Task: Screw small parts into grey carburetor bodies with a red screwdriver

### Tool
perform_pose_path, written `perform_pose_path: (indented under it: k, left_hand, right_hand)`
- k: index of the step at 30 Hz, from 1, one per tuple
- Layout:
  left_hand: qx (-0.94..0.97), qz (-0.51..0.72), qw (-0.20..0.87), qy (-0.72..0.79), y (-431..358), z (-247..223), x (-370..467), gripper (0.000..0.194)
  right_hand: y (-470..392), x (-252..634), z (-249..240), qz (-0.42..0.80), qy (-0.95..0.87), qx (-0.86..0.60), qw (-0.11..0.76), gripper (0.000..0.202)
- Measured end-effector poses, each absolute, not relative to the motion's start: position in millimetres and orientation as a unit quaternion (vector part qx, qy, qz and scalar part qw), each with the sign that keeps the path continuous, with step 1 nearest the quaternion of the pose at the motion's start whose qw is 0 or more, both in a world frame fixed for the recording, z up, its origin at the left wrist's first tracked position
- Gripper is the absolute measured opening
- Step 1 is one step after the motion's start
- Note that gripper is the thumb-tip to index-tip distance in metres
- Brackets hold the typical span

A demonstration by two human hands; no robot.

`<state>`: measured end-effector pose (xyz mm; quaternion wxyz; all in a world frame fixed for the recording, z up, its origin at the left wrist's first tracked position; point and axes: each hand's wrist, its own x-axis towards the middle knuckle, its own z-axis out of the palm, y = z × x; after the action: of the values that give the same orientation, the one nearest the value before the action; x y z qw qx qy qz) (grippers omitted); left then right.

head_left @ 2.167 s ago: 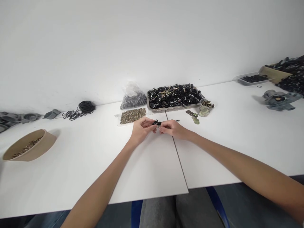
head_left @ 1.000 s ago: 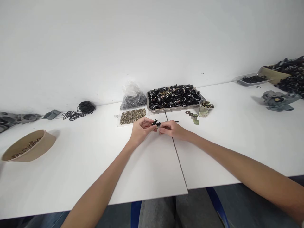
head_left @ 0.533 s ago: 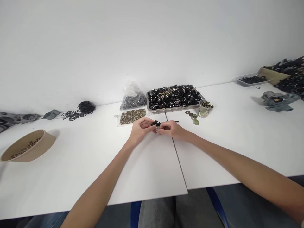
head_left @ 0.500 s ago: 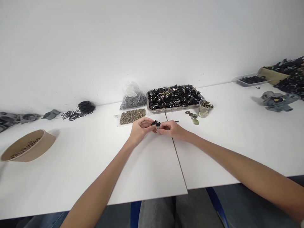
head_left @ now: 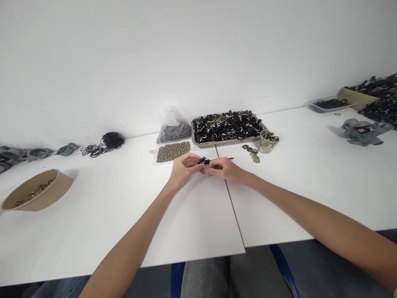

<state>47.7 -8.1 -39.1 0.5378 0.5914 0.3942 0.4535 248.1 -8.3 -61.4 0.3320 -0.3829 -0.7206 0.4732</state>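
Between my hands, above the white table, is a small black part (head_left: pixel 203 160) with a shiny bit at its lower side. My left hand (head_left: pixel 185 169) grips it from the left with thumb and fingers. From the right, my right hand (head_left: pixel 223 169) is closed on the same part, its thumb and forefinger pinched near the shiny bit. The fingers cover much of the part. A thin dark tip (head_left: pixel 231 158) shows just beyond my right knuckles; what it belongs to is hidden. Behind the hands stands a metal tray (head_left: pixel 214 144) heaped with similar black parts.
Small brass-coloured pieces (head_left: pixel 173 152) fill a flat tray beside a plastic bag (head_left: pixel 174 128). Right of the hands are a clear cup (head_left: pixel 266 145) and loose discs (head_left: pixel 254 158). A beige bowl (head_left: pixel 58 192) stands left, near black rings (head_left: pixel 112 140). Grey castings (head_left: pixel 362 131) lie right.
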Motion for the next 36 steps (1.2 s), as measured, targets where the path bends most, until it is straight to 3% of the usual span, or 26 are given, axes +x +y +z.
perform_pose_path:
  k: [36]
  left_hand:
    - [0.601,0.442,0.533,0.398,-8.4,-39.2,47.3,0.035]
  right_hand:
    - [-8.6,248.3,-59.9,0.463,-0.731,-0.379,0.329,0.028]
